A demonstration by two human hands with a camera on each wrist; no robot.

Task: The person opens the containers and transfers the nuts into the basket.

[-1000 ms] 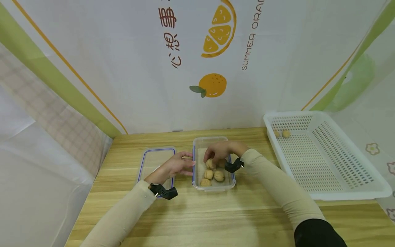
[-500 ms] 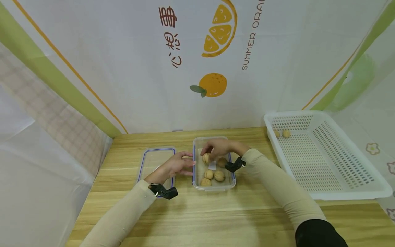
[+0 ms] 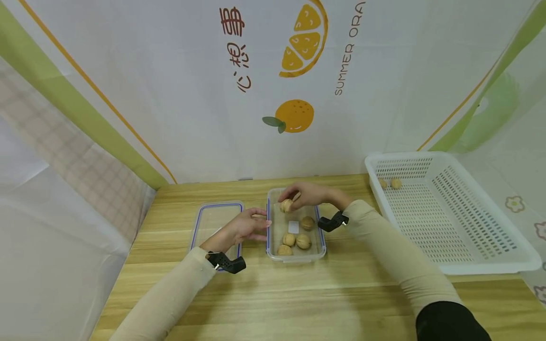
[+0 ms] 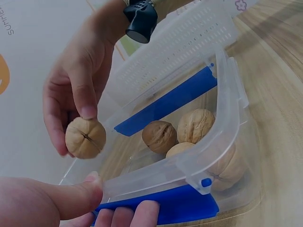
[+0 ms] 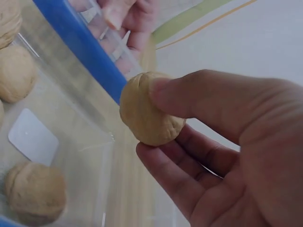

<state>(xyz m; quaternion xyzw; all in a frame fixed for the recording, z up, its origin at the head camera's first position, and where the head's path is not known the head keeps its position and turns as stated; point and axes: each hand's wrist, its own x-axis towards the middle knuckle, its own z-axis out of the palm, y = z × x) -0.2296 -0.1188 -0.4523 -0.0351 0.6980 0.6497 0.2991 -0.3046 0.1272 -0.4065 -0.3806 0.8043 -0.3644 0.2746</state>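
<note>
A walnut (image 3: 286, 205) is pinched between the thumb and fingers of my right hand (image 3: 309, 193), raised over the far end of a clear food container (image 3: 279, 222) with blue side latches. In the right wrist view the held walnut (image 5: 147, 111) shows between thumb and fingertips. Several more walnuts (image 3: 303, 241) lie inside the container, mostly at its near end, around a small white label (image 3: 293, 227) on its floor. My left hand (image 3: 245, 225) holds the container's left side, its thumb at the rim and fingertips on the blue latch (image 4: 184, 205).
Left of the container lies its clear lid with a blue seal (image 3: 200, 220), partly beneath my left hand and wrist. To the right stands a big white perforated basket (image 3: 443, 227) with two walnuts (image 3: 395, 183) in its far left corner. A printed curtain (image 3: 341, 142) hangs behind the wooden table (image 3: 294, 303).
The right hand has lifted the walnut and moved it toward the container's far end, uncovering the label and another walnut. The left hand stays at the container's side.
</note>
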